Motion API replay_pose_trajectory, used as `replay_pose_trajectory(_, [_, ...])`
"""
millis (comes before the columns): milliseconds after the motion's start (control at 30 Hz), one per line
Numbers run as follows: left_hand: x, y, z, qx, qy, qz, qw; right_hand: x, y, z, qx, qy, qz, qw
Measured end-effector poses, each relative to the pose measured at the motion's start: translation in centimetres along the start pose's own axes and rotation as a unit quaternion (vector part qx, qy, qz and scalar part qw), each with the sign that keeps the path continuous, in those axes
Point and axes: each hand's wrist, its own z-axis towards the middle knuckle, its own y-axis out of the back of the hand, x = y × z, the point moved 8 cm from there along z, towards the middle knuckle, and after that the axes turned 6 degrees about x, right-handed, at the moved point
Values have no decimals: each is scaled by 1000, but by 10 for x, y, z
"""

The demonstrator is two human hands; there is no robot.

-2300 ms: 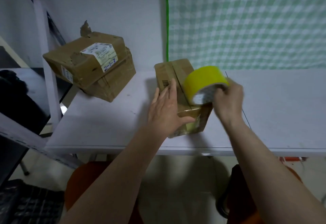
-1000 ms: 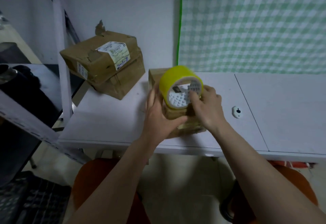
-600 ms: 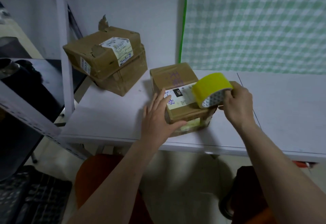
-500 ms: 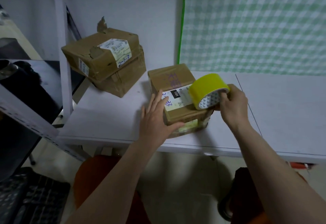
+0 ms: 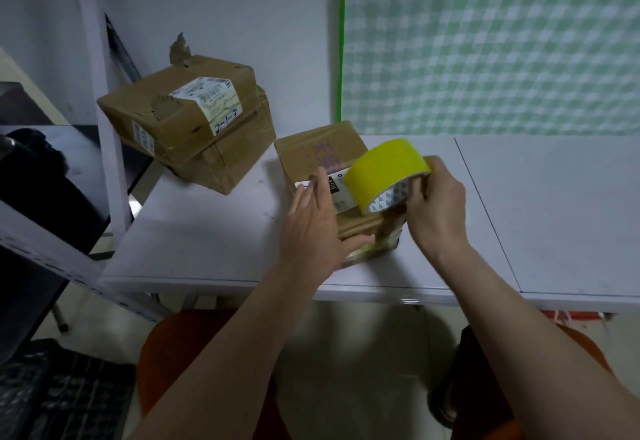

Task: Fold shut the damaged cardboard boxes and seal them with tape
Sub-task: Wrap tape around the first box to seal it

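Left of the box (image 5: pixel 329 159) on the counter (image 5: pixel 207 231), two more boxes (image 5: pixel 194 121) sit stacked and tilted against the wall, the top one torn at its edge, neither yet taped that I can see. My left hand (image 5: pixel 315 228) lies against the box's near left side, fingers (image 5: pixel 323 190) straight and flat along it and thumb hooked round the near corner, pressing rather than gripping. A second ago that hand and the other both had the tape (image 5: pixel 384 171) up in front of the box; now the roll has swung to the box's right end and sits tilted just above its top, so I judge the end has been found and a strip is about to be drawn across the flaps. My right hand (image 5: pixel 436 207) grips the roll, fingers curled over its rim and thumb by the core. The box top looks closed, with a white label and purple writing on it, but the roll and both hands cover the seam, so I cannot tell whether tape is stuck down yet. No free strip is visible. The box's near right corner looks crushed and shiny, possibly old tape; too blurred to say.
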Motion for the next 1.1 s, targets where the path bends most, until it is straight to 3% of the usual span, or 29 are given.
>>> replay_pose_trajectory(133, [-1, -1, 1, 7, 9, 10, 1000, -42, 35, 24, -54, -37, -28, 997])
replay_pose_trajectory(233, [-2, -3, 2, 15, 16, 14, 1000, -66, 34, 24, -38, -74, -30, 996])
replay_pose_trajectory(600, [-4, -4, 3, -2, 10, 27, 1000, -87, 24, 26, -6, -77, -117, 990])
replay_pose_trajectory(933, [11, -7, 0, -18, -3, -22, 1000, -114, 4, 13, -13, -200, 56, 978])
replay_pose_trajectory(1000, [21, -4, -7, -33, 3, -55, 998, -114, -10, 2, 5, -245, 176, 953])
replay_pose_trajectory(1100, [41, 2, -20, -61, 18, -104, 993, -89, -55, -22, 131, -290, 379, 869])
